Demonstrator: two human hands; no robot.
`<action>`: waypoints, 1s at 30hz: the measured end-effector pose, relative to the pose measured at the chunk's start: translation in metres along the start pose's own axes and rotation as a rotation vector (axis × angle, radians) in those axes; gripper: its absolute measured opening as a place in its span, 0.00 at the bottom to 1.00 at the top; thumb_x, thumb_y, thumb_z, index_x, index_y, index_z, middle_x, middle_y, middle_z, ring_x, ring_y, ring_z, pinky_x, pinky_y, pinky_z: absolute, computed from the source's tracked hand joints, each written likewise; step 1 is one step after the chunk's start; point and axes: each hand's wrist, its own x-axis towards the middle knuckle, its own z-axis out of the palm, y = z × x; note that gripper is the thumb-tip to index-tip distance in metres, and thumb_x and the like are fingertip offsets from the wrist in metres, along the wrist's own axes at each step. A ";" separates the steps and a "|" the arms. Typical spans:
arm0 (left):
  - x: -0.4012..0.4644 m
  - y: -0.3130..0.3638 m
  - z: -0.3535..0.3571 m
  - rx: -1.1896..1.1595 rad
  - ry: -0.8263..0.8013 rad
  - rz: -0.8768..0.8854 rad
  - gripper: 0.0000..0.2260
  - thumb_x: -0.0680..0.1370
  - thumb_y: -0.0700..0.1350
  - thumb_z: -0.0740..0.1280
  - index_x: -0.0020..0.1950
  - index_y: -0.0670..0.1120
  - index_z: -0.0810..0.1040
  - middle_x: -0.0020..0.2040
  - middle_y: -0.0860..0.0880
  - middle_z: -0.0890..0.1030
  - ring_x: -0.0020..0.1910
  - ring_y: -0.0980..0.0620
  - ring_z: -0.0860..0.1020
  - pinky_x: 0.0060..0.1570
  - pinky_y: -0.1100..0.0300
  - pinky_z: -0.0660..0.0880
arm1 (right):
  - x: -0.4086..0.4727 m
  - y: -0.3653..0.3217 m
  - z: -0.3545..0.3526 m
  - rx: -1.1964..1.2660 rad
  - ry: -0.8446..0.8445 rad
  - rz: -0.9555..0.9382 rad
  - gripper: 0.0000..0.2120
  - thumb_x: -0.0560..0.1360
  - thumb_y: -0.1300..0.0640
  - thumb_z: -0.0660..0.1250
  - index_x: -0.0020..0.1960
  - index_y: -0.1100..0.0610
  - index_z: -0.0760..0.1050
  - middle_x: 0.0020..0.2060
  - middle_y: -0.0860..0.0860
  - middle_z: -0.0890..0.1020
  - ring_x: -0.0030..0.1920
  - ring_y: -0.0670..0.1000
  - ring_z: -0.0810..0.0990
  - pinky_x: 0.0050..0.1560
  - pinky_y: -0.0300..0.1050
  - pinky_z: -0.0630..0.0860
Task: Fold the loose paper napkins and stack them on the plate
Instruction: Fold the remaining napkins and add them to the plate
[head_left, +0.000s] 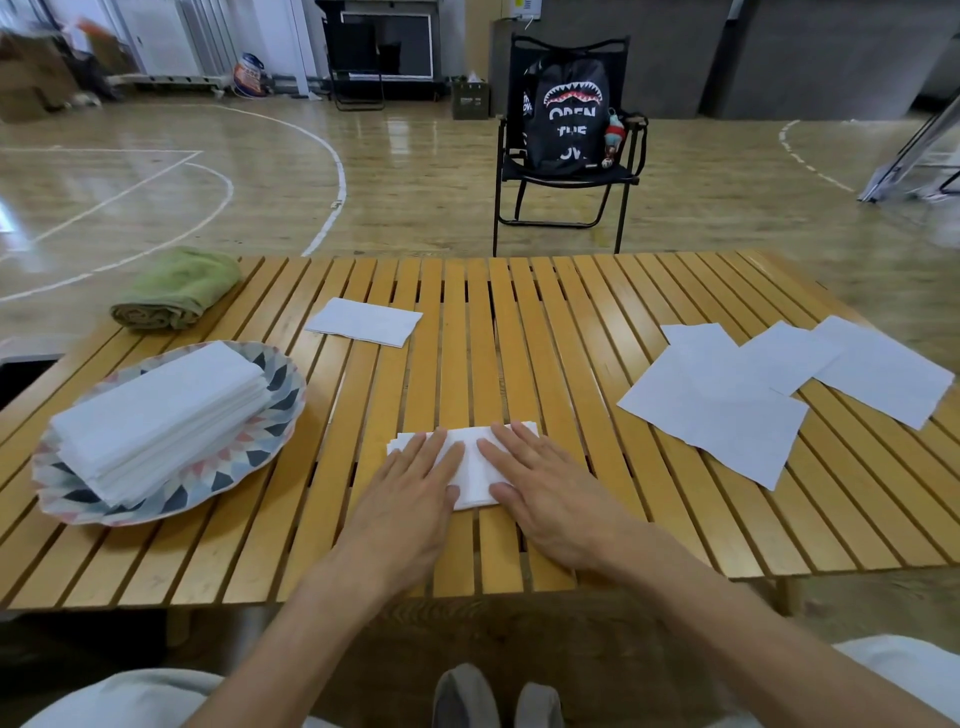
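Note:
A folded white napkin (471, 470) lies on the slatted wooden table (519, 322) near the front edge. My left hand (410, 499) and my right hand (545, 493) both press flat on it with straight fingers, side by side, covering its ends. At the left, a patterned plate (280, 410) carries a tall stack of folded napkins (161, 415). Several loose unfolded napkins (727, 405) lie overlapping at the right of the table. One more folded napkin (365, 322) lies alone farther back, left of centre.
A rolled green towel (174, 291) sits at the table's far left corner. Behind the table stands a black folding chair (566, 182) with a black printed bag on it. My knees and shoes show below the table's front edge.

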 end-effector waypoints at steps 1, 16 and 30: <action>0.001 -0.001 0.001 0.004 -0.025 -0.008 0.24 0.85 0.52 0.43 0.80 0.52 0.41 0.81 0.51 0.40 0.78 0.54 0.37 0.71 0.59 0.33 | 0.000 0.000 0.000 -0.007 -0.016 0.009 0.30 0.82 0.39 0.39 0.81 0.45 0.38 0.80 0.44 0.38 0.78 0.44 0.33 0.77 0.44 0.33; 0.009 0.033 -0.024 -0.029 -0.193 -0.024 0.25 0.86 0.45 0.52 0.81 0.47 0.47 0.81 0.48 0.45 0.80 0.48 0.44 0.77 0.53 0.46 | -0.007 0.006 -0.018 0.068 -0.107 0.039 0.30 0.84 0.40 0.47 0.82 0.49 0.44 0.81 0.48 0.42 0.81 0.50 0.39 0.78 0.50 0.43; 0.055 0.164 -0.029 -0.681 0.017 0.024 0.17 0.83 0.44 0.60 0.72 0.48 0.70 0.68 0.51 0.73 0.62 0.55 0.72 0.56 0.68 0.67 | -0.046 0.166 -0.089 0.338 0.285 0.504 0.16 0.82 0.58 0.58 0.68 0.55 0.74 0.67 0.52 0.77 0.65 0.54 0.76 0.64 0.49 0.74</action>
